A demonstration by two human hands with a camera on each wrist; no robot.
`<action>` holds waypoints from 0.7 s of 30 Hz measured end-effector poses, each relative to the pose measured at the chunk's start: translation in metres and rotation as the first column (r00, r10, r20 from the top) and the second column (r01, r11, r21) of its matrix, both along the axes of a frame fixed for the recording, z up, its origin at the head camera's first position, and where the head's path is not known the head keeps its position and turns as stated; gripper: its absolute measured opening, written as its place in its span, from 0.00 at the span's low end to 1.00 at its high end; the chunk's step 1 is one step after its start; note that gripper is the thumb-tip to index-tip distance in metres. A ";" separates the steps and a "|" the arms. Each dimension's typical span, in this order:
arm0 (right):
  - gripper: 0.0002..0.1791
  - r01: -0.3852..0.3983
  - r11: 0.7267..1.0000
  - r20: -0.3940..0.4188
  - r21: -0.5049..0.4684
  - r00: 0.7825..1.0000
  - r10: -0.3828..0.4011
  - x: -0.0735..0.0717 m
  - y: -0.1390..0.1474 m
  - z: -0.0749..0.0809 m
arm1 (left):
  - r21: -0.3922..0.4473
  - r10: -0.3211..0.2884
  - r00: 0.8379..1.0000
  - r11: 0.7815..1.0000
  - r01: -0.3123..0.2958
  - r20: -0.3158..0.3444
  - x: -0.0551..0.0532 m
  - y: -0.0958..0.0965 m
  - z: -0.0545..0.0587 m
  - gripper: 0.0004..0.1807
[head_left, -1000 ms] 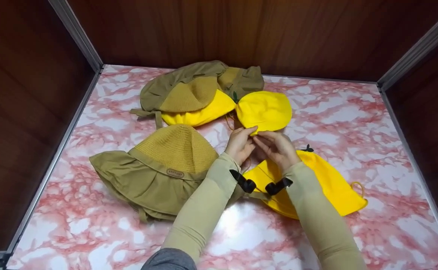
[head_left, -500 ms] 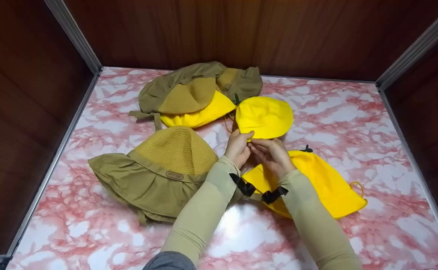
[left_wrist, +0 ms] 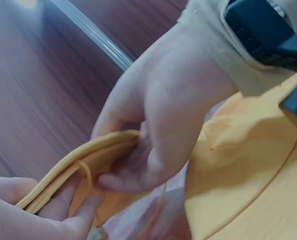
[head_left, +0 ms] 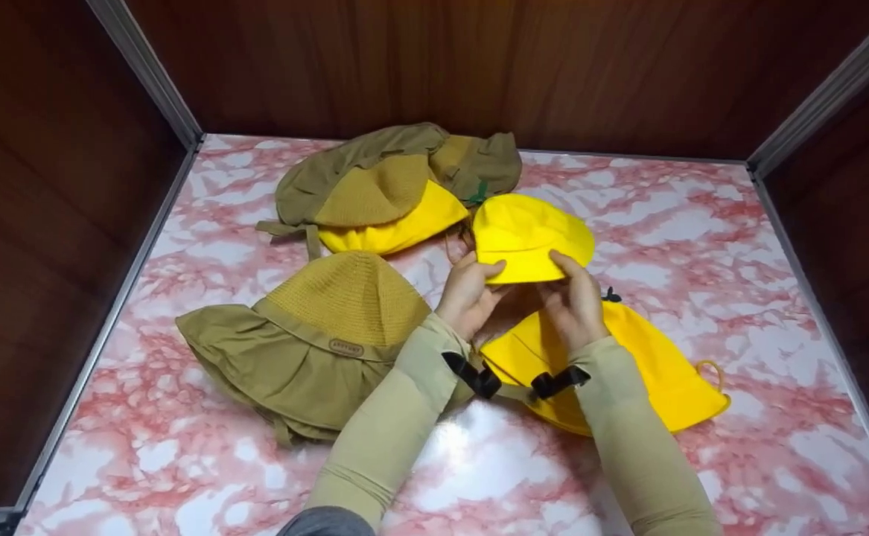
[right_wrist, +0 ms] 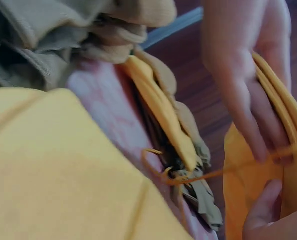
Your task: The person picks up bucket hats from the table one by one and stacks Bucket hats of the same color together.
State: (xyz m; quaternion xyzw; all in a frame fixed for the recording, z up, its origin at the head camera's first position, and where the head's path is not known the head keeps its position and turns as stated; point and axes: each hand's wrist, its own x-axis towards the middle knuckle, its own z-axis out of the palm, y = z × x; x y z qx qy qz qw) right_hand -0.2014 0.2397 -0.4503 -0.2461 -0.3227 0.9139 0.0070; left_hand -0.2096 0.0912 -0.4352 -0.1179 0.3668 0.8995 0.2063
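Observation:
A yellow hat [head_left: 529, 227] with a green leaf tip [head_left: 482, 191] is held by its brim in both hands above the table. My left hand [head_left: 470, 299] pinches the brim's left part, thumb on top. My right hand [head_left: 579, 304] grips farther right along the brim, also with its thumb on top. Both wrist views show fingers inside the hat's edge and a thin yellow cord [right_wrist: 208, 176] hanging from it. A second yellow hat [head_left: 657, 372] lies under my right forearm, partly covered.
An olive hat [head_left: 348, 305] with a knitted crown lies left of my arms. Farther back, more olive hats [head_left: 374, 190] lie heaped over another yellow hat [head_left: 397, 227]. Dark wooden panels [head_left: 449, 67] wall in the pink-marbled table [head_left: 717, 238].
The held hat has come slightly nearer, tipping so its brim shows toward me. My hands have spread apart along the brim, the right one moving rightward. The other hats lie still.

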 end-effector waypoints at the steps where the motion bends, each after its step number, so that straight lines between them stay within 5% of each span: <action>1: 0.04 0.004 1.000 -0.003 -0.014 1.000 -0.004 0.000 0.003 0.001 | -0.001 -0.008 1.000 1.000 0.008 -0.008 0.001 -0.003 0.001 0.22; 13: 0.03 0.086 0.988 -0.053 -0.128 0.994 -0.094 0.001 0.012 0.012 | 0.051 -0.071 0.997 0.996 0.073 -0.037 0.006 -0.033 0.009 0.18; 21: 0.02 0.122 0.982 -0.078 -0.141 0.988 -0.134 0.009 0.005 0.017 | 0.135 -0.018 1.000 0.991 0.015 0.019 0.010 -0.034 0.008 0.07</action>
